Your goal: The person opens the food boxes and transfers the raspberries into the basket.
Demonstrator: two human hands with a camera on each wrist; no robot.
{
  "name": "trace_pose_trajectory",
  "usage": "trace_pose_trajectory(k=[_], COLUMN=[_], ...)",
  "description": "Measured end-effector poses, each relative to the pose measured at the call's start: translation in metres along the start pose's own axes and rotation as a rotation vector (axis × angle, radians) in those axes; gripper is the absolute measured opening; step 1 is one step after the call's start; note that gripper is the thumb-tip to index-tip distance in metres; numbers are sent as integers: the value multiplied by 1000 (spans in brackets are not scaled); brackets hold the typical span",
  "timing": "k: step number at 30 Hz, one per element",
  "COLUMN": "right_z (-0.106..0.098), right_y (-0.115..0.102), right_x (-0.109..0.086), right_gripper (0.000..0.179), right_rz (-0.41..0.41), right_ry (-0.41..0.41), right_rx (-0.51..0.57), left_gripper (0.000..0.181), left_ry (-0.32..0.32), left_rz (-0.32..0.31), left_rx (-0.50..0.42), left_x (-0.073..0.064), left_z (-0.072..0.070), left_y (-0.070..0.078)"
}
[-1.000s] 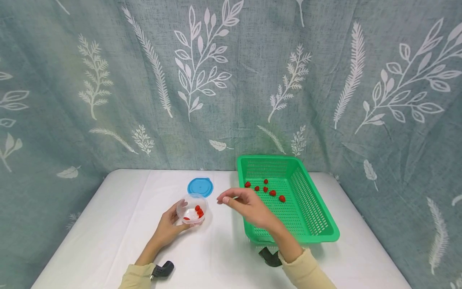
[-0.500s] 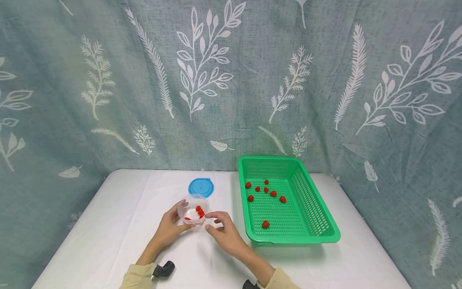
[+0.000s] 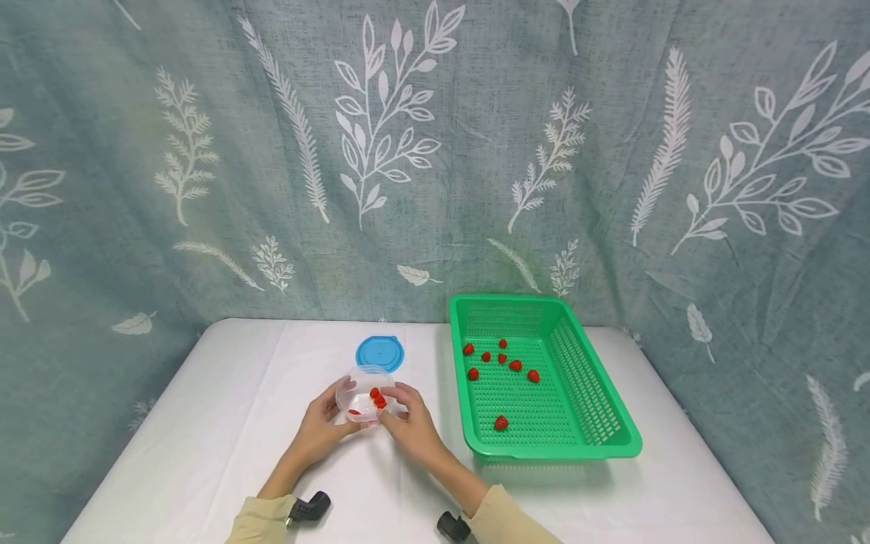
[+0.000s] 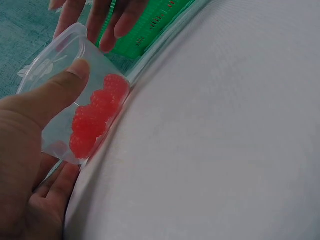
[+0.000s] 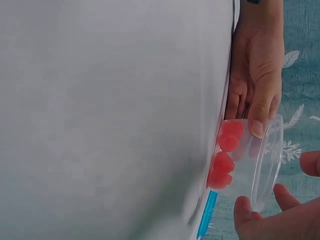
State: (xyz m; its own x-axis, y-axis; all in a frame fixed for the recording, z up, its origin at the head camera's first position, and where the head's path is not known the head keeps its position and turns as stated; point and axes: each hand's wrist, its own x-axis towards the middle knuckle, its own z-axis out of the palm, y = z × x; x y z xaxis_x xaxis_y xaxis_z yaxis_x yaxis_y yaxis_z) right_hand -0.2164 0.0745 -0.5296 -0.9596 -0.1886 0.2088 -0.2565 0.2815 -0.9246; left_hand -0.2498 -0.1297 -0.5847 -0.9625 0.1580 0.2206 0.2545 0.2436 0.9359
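Observation:
My left hand [image 3: 319,425] holds a clear plastic tub [image 4: 102,62] by its side, thumb on the near wall and fingers round the far side. Several red raspberries [image 4: 90,120] lie in the bottom of the tub. At the tub's opposite side is my right hand [image 3: 410,423], its fingers [image 5: 243,207] right at the rim and its thumb [image 5: 311,163] apart from them above the opening. Nothing shows between that thumb and those fingers. In the head view the right fingertips overlap the tub's right edge, close to the berries inside.
A green perforated basket [image 3: 598,370] stands to the right, with several more red berries [image 3: 516,365] scattered on its floor. Just behind the tub lies a round blue lid [image 3: 379,352]. A white cloth [image 3: 224,393] covers the table, and a patterned curtain [image 3: 435,189] hangs behind.
My right hand has come from over the basket's left edge leftward and down to the tub, its fingertips now at the rim. The left hand keeps its grip in place.

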Motion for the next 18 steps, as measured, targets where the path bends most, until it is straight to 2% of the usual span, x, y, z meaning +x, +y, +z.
trace_pose_trajectory(k=[7, 11, 14, 18], right_z=[4, 4, 5, 6], right_y=[6, 7, 8, 8], right_x=[15, 22, 26, 32], right_gripper=[40, 45, 46, 43], right_rz=[-60, -25, -15, -45], right_ry=[-4, -20, -22, -15], right_rx=[-55, -54, -96, -214], left_gripper=[93, 95, 94, 93], left_ry=[2, 6, 20, 42], left_rz=[17, 19, 16, 15], left_rx=[-1, 8, 9, 12], left_x=[0, 1, 1, 1], left_z=[-1, -1, -1, -1], left_y=[0, -2, -4, -5])
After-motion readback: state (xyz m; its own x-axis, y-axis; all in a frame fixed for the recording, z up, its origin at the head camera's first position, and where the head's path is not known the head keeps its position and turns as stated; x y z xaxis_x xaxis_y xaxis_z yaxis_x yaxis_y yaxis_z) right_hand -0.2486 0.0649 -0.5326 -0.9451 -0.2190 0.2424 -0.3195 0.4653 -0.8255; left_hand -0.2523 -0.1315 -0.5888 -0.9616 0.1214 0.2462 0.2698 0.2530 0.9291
